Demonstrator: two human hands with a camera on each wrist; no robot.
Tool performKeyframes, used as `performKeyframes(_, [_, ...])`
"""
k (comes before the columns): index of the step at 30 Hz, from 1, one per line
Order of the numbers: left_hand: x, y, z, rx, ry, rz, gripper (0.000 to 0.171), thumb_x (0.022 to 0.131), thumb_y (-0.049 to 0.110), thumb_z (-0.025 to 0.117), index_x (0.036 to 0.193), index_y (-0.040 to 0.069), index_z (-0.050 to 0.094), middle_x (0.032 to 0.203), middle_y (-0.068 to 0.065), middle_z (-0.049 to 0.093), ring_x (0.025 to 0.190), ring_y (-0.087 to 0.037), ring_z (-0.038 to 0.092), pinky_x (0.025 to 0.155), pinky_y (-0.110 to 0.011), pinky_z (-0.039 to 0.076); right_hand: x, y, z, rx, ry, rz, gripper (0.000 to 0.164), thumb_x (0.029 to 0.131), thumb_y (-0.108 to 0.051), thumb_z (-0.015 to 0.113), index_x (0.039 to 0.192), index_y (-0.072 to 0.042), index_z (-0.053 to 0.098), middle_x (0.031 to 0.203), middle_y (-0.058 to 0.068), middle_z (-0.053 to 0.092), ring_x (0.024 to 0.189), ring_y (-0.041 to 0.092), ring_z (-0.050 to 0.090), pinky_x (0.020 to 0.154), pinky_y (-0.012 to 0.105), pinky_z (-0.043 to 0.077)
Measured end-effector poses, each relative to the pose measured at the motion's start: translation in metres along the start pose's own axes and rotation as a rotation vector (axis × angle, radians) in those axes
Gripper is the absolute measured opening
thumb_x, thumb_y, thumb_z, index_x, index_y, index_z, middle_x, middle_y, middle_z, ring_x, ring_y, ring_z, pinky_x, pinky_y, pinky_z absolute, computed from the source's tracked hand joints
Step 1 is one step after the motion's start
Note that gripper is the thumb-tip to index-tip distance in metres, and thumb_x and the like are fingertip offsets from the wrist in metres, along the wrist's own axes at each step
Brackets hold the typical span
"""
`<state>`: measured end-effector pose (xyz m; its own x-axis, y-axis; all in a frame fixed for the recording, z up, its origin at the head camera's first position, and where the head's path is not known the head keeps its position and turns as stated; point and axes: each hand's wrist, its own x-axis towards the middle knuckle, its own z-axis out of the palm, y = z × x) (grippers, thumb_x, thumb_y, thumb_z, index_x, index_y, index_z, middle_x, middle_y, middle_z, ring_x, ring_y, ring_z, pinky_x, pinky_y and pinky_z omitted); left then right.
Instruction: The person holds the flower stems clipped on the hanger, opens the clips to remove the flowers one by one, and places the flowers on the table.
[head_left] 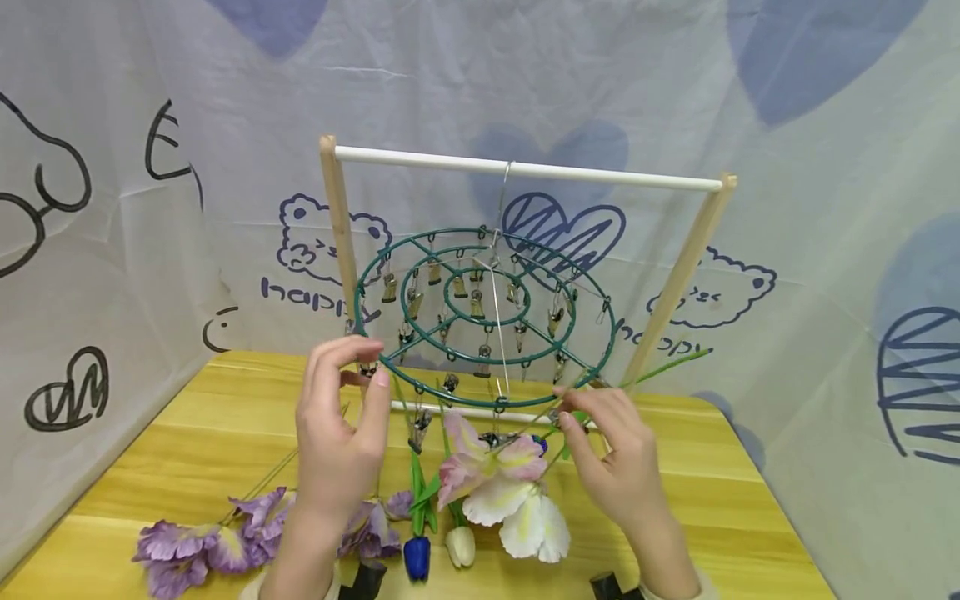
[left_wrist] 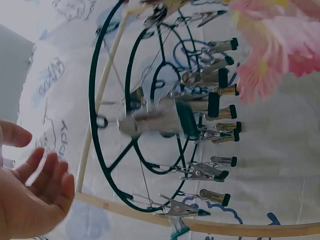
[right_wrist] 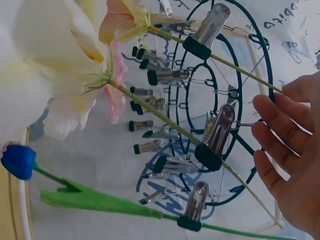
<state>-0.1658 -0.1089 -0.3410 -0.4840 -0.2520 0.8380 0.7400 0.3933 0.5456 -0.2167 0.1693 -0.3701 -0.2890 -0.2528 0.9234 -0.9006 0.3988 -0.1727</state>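
While the pink flower [head_left: 465, 475] and the white flower [head_left: 536, 525] hang between your hands, they lie nearer the right one, below and to its left, blooms low and toward you. In the right wrist view their stems [right_wrist: 155, 112] run slantwise through the clips [right_wrist: 217, 135] toward your right fingertips, one end meeting or just beside them. Your right hand [head_left: 618, 450] sits at the near rim of the round hanger [right_wrist: 270, 75], fingers half bent with gaps between; nothing seems held, though you cannot tell whether it touches the rim. Your left hand [head_left: 341, 417] is raised by the opposite side, thumb and fingers apart, holding nothing. Left of it, purple flowers [head_left: 176, 546] lie on the bench [head_left: 720, 500].
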Motion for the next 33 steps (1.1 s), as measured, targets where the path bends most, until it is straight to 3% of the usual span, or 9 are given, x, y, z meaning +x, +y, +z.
performKeyframes(3, [-0.003,0.000,0.002,0.014,-0.077,0.082,0.019,0.094,-0.004,0.061,0.113,-0.003,0.066,0.106,-0.010,0.063,0.095,-0.016,0.057,0.079,-0.022,0.045,0.000,-0.001,0.003,0.006,0.000,-0.010,0.024,0.098,-0.015,0.064,0.111,0.003,0.074,0.102,0.012,0.076,0.091,0.023,0.064,0.093,0.020,0.048])
performKeyframes(8, [-0.007,-0.005,-0.001,0.077,-0.311,0.154,0.008,0.097,0.005,0.065,0.101,0.009,0.069,0.091,0.006,0.065,0.080,-0.008,0.059,0.069,-0.019,0.048,0.000,-0.004,0.006,0.004,-0.009,-0.016,0.025,0.096,-0.011,0.065,0.115,0.003,0.073,0.098,0.009,0.076,0.090,0.023,0.065,0.093,0.021,0.048])
performKeyframes(14, [-0.014,-0.008,0.000,0.265,-0.546,0.106,0.007,0.100,0.026,0.070,0.098,0.020,0.073,0.092,0.016,0.068,0.078,-0.001,0.060,0.068,-0.021,0.053,0.000,-0.005,0.009,0.003,-0.027,-0.024,0.023,0.095,-0.011,0.065,0.112,0.002,0.073,0.102,0.009,0.077,0.089,0.023,0.065,0.093,0.022,0.048])
performKeyframes(20, [-0.018,-0.014,0.007,0.420,-0.727,-0.023,0.029,0.095,0.043,0.076,0.114,0.022,0.073,0.104,0.012,0.071,0.085,-0.002,0.062,0.070,-0.025,0.051,-0.001,-0.008,0.010,0.019,-0.028,-0.018,0.024,0.097,-0.011,0.065,0.115,0.002,0.073,0.100,0.008,0.076,0.087,0.022,0.064,0.089,0.023,0.049])
performKeyframes(23, [-0.020,-0.018,0.011,0.480,-0.774,-0.048,0.036,0.093,0.048,0.077,0.119,0.024,0.073,0.110,0.012,0.072,0.087,-0.002,0.065,0.087,-0.042,0.053,-0.001,-0.010,0.011,0.021,-0.025,-0.019,0.026,0.097,-0.011,0.065,0.117,0.003,0.072,0.096,0.007,0.076,0.086,0.021,0.063,0.086,0.024,0.050])
performKeyframes(25, [-0.021,-0.020,0.013,0.488,-0.786,-0.043,0.036,0.092,0.047,0.078,0.119,0.023,0.073,0.111,0.011,0.073,0.087,-0.002,0.067,0.088,-0.046,0.054,-0.001,-0.010,0.013,0.026,-0.026,-0.022,0.025,0.096,-0.010,0.065,0.117,0.003,0.072,0.095,0.007,0.075,0.085,0.021,0.063,0.085,0.024,0.050])
performKeyframes(28, [-0.022,-0.022,0.016,0.460,-0.784,-0.014,0.030,0.094,0.041,0.078,0.115,0.020,0.074,0.108,0.009,0.074,0.083,-0.004,0.068,0.083,-0.035,0.057,-0.001,-0.011,0.016,0.040,-0.023,-0.029,0.025,0.095,-0.008,0.064,0.116,0.002,0.072,0.094,0.006,0.075,0.084,0.020,0.064,0.084,0.024,0.050])
performKeyframes(30, [-0.022,-0.024,0.018,0.421,-0.775,0.009,0.025,0.095,0.035,0.078,0.112,0.017,0.075,0.104,0.006,0.074,0.081,-0.006,0.068,0.067,-0.022,0.054,-0.002,-0.010,0.019,0.059,-0.012,-0.034,0.025,0.096,-0.009,0.064,0.117,0.003,0.071,0.094,0.007,0.074,0.084,0.020,0.064,0.083,0.024,0.051])
performKeyframes(33, [-0.022,-0.025,0.018,0.380,-0.753,0.026,0.020,0.097,0.034,0.076,0.108,0.016,0.075,0.096,0.008,0.073,0.078,-0.005,0.067,0.063,-0.017,0.050,-0.005,-0.010,0.021,0.084,0.025,-0.022,0.024,0.100,-0.012,0.062,0.115,0.005,0.068,0.091,0.008,0.072,0.080,0.019,0.063,0.074,0.024,0.050])
